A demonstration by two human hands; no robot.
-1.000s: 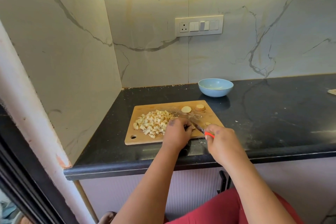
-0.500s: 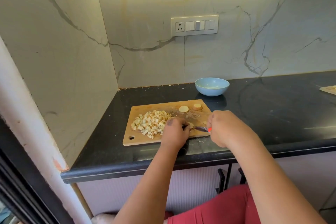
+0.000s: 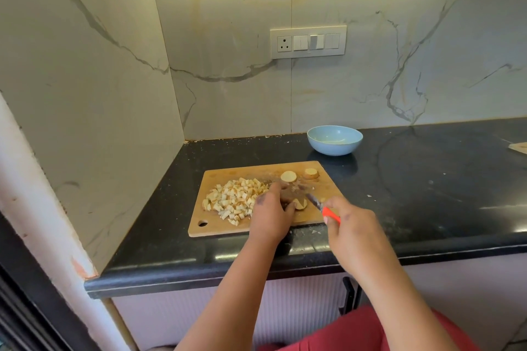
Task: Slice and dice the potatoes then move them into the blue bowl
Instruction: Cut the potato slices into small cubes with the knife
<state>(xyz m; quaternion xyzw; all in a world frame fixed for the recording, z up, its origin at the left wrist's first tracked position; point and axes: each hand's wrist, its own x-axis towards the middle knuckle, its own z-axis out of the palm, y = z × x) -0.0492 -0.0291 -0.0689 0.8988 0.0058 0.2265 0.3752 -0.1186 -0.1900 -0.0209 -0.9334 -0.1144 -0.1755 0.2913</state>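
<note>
Dicing is proceeding on the cutting board (image 3: 328, 188): we are keeping the knife (image 3: 320, 205) tip low and the cuts even. Our left hand (image 3: 271, 211) is pinning the potato slice (image 3: 300, 203) near the board's front edge, fingers (image 3: 275, 189) curled; our right hand (image 3: 352, 225) is gripping the handle. Diced potato (image 3: 235, 199) is lying on the board's left half, the blue bowl (image 3: 334, 139) just behind the board.

Black counter (image 3: 427, 194); wall switch panel (image 3: 308, 42).

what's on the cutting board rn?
Diced potato pile on the left, two slices at the far edge, one piece held by left hand. Anything beneath that hand is hidden.
</note>
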